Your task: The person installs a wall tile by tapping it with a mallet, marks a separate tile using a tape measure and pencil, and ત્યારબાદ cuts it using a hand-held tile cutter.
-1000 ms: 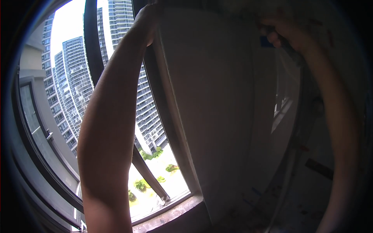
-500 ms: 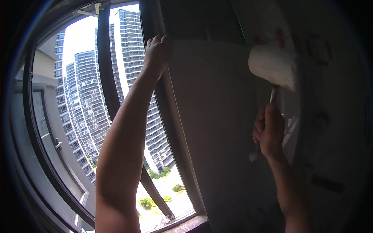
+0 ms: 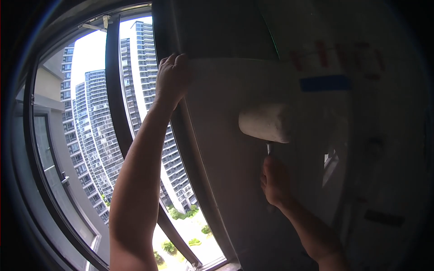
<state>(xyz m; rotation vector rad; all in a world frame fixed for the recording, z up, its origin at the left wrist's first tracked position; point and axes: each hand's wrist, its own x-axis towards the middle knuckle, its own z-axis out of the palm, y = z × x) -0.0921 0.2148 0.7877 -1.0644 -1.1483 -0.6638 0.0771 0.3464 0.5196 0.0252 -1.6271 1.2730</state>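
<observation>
My right hand is closed round the handle of a white-headed mallet. Its thick, cylindrical head stands in front of a large grey wall tile; whether it touches the tile I cannot tell. High on the left, my left hand has its fingers bent at the tile's upper left corner, beside the window frame. Shade hides part of the fingers' hold there.
An open window with a dark upright bar takes up the left side, with tall buildings outside. A darker panel lies above the tile. Blue tape and red marks show on the right surface.
The mallet and my right hand have moved left and down, to in front of the grey tile. My left hand stays at the corner. The whole view has shifted slightly, uncovering the blue tape.
</observation>
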